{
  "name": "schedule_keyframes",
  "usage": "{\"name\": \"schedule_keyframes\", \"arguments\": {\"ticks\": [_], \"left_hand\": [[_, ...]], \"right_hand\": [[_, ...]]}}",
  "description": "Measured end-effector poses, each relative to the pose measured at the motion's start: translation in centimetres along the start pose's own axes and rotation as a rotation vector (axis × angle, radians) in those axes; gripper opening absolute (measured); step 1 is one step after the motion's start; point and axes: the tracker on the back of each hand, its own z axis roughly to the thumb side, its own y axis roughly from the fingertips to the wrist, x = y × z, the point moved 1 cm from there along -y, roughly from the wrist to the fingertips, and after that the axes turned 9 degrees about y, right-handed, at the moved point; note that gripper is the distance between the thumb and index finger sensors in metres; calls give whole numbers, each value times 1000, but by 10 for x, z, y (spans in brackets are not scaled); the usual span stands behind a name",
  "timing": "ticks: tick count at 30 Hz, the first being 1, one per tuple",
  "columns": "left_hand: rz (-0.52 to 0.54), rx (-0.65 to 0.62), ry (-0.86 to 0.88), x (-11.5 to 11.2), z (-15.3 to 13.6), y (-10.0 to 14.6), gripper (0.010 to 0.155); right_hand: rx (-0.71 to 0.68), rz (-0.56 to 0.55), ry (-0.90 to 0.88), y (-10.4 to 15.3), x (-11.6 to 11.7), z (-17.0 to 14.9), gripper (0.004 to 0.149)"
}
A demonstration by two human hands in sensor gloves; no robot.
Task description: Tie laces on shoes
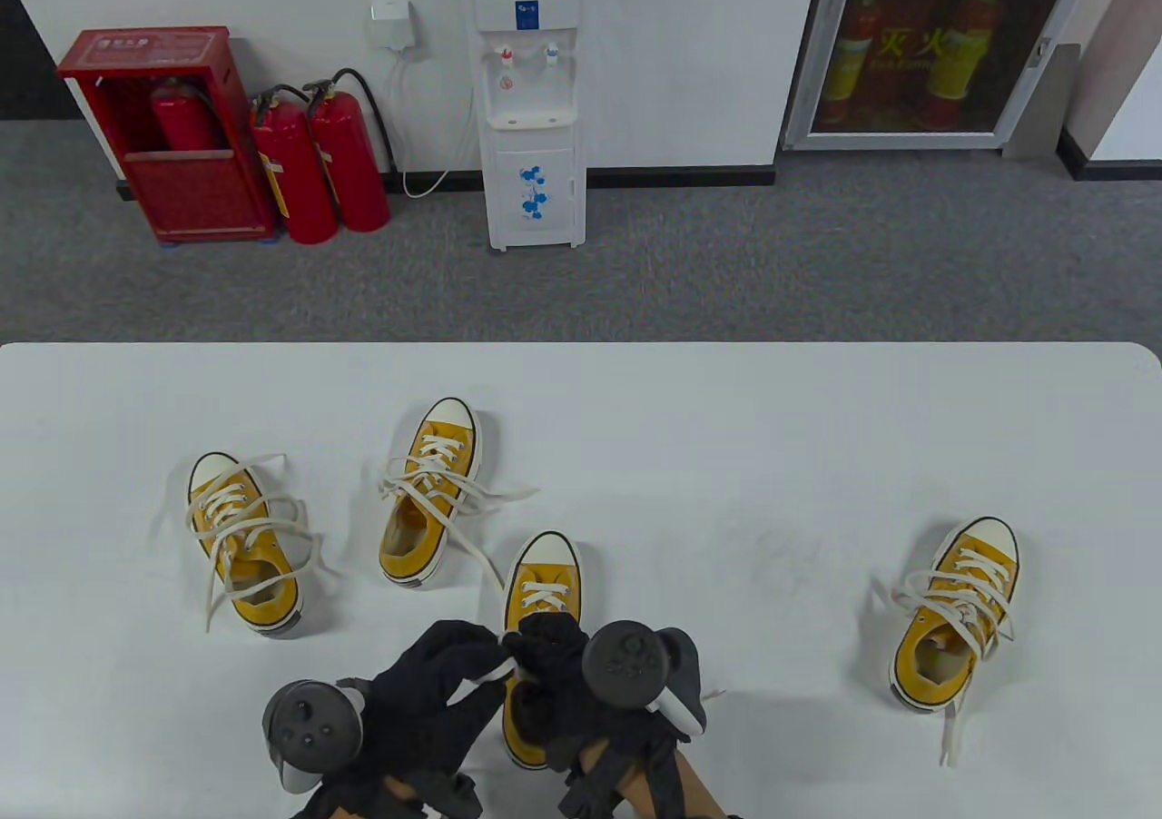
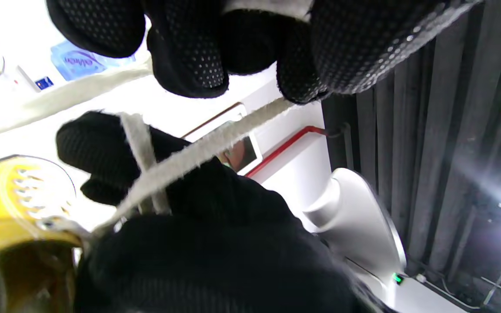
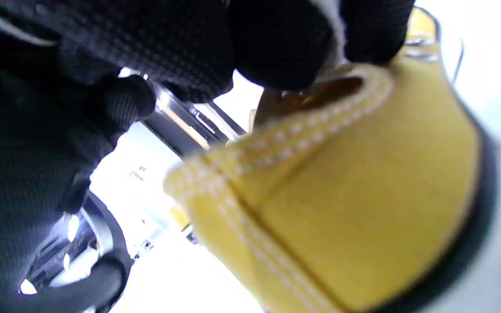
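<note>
Several yellow canvas shoes with white toe caps lie on the white table [image 1: 726,419]. The nearest shoe [image 1: 542,583] is under both gloved hands. My left hand [image 1: 454,674] pinches a white lace [image 1: 486,678] beside that shoe's opening. In the left wrist view the lace [image 2: 215,143] runs taut from my curled fingers [image 2: 189,65] down toward the shoe's eyelets [image 2: 46,224]. My right hand [image 1: 549,651] is over the shoe's tongue, fingers curled and pinching a lace. The right wrist view shows the shoe's yellow heel [image 3: 355,208] close up under my fingers [image 3: 285,43].
Two shoes with loose laces lie at the left [image 1: 245,542] and centre left [image 1: 431,492]. Another shoe [image 1: 953,615] lies at the right with its lace trailing. Beyond the table's far edge are carpet, a water dispenser [image 1: 531,102] and red fire extinguishers [image 1: 318,165].
</note>
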Motion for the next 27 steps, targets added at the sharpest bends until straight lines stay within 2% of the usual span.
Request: {"name": "schedule_keyframes", "arguments": {"ticks": [11, 15, 20, 27], "left_hand": [[174, 157, -124, 24, -25, 2, 40], [169, 228, -169, 27, -36, 2, 40], [103, 312, -267, 26, -50, 2, 42], [35, 388, -281, 18, -64, 2, 45]], "right_hand": [[-68, 12, 147, 2, 4, 14, 43], [-84, 14, 143, 2, 3, 18, 42], [-113, 13, 124, 3, 2, 23, 41], [-123, -45, 34, 4, -1, 20, 42]]}}
